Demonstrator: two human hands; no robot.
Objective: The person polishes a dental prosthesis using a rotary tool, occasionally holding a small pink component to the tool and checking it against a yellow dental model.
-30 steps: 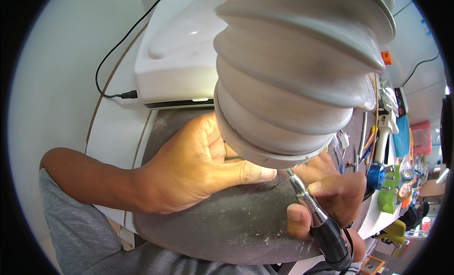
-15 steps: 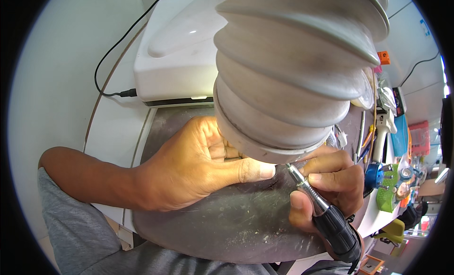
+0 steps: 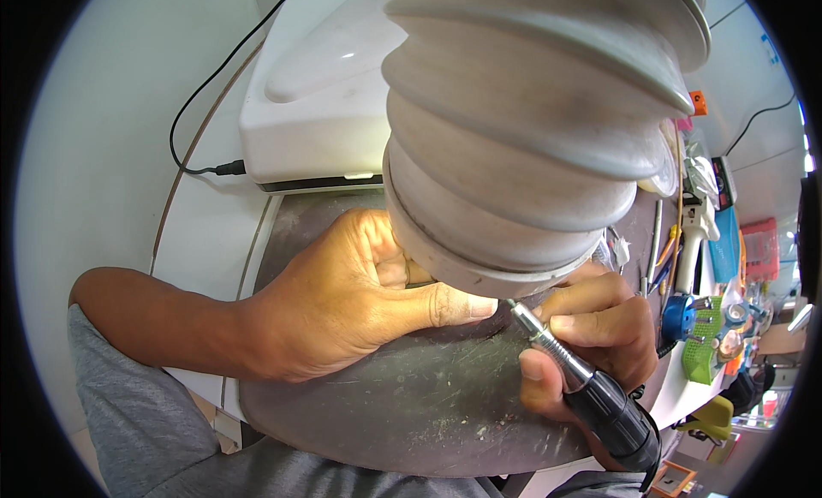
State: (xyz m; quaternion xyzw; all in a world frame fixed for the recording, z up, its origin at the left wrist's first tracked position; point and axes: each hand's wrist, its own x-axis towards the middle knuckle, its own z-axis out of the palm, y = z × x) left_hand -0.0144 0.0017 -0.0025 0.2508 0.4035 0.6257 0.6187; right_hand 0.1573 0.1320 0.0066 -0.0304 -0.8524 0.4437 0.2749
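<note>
My right hand (image 3: 599,335) grips a rotary handpiece (image 3: 591,387) with a black body and a silver metal nose. Its tip points up and left, close to the thumb of my left hand (image 3: 360,301). That left hand is closed, the thumb stretched along the top and the fingers curled beneath. Whatever it pinches is hidden behind the wide ribbed grey hose (image 3: 522,138), whose mouth hangs right over both hands. Beneath them lies a dark, scratched and dusty work mat (image 3: 385,412).
A white machine (image 3: 317,130) with a black cable (image 3: 227,167) stands at the back left. On the right are a blue holder (image 3: 679,318) with metal pins, a green perforated tray (image 3: 704,352), a white glue gun (image 3: 695,237) and several hand tools. Pale crumbs lie on the mat.
The handpiece and my right hand have shifted slightly left, bringing the tip nearer my left thumb. My left hand has hardly moved.
</note>
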